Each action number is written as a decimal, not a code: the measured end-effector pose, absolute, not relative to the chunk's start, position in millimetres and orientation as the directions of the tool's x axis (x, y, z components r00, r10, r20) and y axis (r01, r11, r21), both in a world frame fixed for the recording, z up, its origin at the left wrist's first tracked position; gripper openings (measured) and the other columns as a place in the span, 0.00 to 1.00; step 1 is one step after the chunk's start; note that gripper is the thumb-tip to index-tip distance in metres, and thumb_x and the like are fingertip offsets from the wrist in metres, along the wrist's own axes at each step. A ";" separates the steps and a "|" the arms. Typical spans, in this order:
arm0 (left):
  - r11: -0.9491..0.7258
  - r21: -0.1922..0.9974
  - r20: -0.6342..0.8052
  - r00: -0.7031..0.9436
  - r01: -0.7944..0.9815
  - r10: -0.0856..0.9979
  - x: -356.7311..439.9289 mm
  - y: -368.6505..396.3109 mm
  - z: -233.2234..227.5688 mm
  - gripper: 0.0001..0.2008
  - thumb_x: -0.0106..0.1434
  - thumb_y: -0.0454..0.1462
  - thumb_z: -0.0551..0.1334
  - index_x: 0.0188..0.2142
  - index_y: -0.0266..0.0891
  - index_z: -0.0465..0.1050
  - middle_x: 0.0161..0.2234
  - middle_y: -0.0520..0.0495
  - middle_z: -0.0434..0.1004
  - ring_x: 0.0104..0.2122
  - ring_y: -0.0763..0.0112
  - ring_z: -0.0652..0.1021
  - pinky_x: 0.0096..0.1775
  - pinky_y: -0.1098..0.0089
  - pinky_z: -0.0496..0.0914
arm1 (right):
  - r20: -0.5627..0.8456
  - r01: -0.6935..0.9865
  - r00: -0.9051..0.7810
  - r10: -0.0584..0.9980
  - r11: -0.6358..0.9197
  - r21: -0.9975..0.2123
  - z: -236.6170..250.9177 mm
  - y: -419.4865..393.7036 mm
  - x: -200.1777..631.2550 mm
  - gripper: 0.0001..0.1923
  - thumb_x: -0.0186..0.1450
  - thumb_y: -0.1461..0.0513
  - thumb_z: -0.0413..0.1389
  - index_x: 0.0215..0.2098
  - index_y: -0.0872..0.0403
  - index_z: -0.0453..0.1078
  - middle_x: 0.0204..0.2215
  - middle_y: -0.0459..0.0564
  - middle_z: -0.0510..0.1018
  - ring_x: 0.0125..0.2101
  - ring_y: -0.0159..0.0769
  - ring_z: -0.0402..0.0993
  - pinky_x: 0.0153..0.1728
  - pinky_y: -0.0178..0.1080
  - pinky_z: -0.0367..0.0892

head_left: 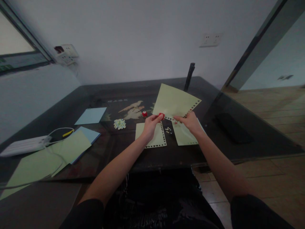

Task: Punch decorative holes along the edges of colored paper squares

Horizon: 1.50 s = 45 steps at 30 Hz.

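**Punching a Border on a Green Sheet: Current State**

The left hand (150,124) is closed on a small red paper punch (161,115), which sits at the lower edge of a pale green paper sheet with a heart-punched border (175,101). The right hand (189,122) pinches the same lower edge between thumb and fingers, just to the right of the punch. The sheet is held tilted above the dark glass-topped desk (257,140), clear of its surface, with a row of punched holes running along its right and lower edges.

Below the hands, two more sheets lie flat on the desk. A pale green sheet with a punched border on two sides (154,136) lies under the left hand. A second pale green sheet (184,135) lies under the right hand. A few small paper cut-outs (168,129) are scattered between the two.

A second small red punch (144,114) stands on the desk just left of the held sheet. A cluster of pale punched pieces (119,123) lies further left. A light blue sheet (91,115) lies near it. At the left end of the desk, a stack of green and blue sheets (69,148) lies beside a white power strip with cable (23,145). A flat black object (233,128) rests on the right side of the desk, well apart from the hands.
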<state>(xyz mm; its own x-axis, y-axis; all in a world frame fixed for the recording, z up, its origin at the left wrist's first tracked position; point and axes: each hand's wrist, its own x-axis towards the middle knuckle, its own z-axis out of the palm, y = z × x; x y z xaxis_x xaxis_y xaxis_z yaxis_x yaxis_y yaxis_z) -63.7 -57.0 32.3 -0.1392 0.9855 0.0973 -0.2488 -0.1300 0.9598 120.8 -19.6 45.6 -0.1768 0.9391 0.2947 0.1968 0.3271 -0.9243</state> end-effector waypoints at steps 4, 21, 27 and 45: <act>-0.121 0.951 0.082 -0.145 -0.285 0.986 -62.1 -57.6 30.9 0.12 0.51 0.43 0.68 0.30 0.35 0.77 0.31 0.43 0.78 0.34 0.68 0.74 0.41 0.65 0.64 | 0.264 0.217 -0.181 0.947 0.300 -0.929 47.6 -21.3 120.3 0.18 0.50 0.58 0.64 0.38 0.58 0.76 0.38 0.58 0.80 0.40 0.50 0.76 0.44 0.51 0.70; -0.132 0.940 0.099 -0.119 -0.313 0.988 -63.1 -56.8 28.7 0.13 0.50 0.43 0.69 0.30 0.33 0.77 0.28 0.46 0.77 0.31 0.72 0.73 0.39 0.68 0.63 | 0.145 0.145 -0.150 0.978 0.167 -0.975 43.0 -18.1 119.9 0.23 0.45 0.56 0.67 0.36 0.60 0.76 0.34 0.59 0.81 0.37 0.50 0.77 0.38 0.48 0.71; -0.147 0.945 0.118 -0.113 -0.291 0.987 -64.2 -54.2 23.9 0.14 0.51 0.44 0.68 0.31 0.33 0.78 0.30 0.44 0.78 0.32 0.70 0.74 0.41 0.68 0.64 | 0.130 0.046 -0.165 0.978 0.139 -0.989 43.2 -19.4 120.2 0.23 0.46 0.56 0.66 0.38 0.59 0.75 0.37 0.57 0.81 0.38 0.47 0.77 0.39 0.47 0.72; -0.051 0.899 0.041 -0.034 -0.436 0.999 -59.3 -57.7 29.1 0.15 0.48 0.42 0.71 0.31 0.33 0.78 0.32 0.44 0.78 0.34 0.71 0.75 0.45 0.67 0.65 | 0.135 0.038 -0.154 0.979 0.142 -0.989 43.9 -16.5 122.9 0.20 0.47 0.56 0.67 0.36 0.58 0.76 0.37 0.57 0.81 0.38 0.47 0.78 0.44 0.50 0.70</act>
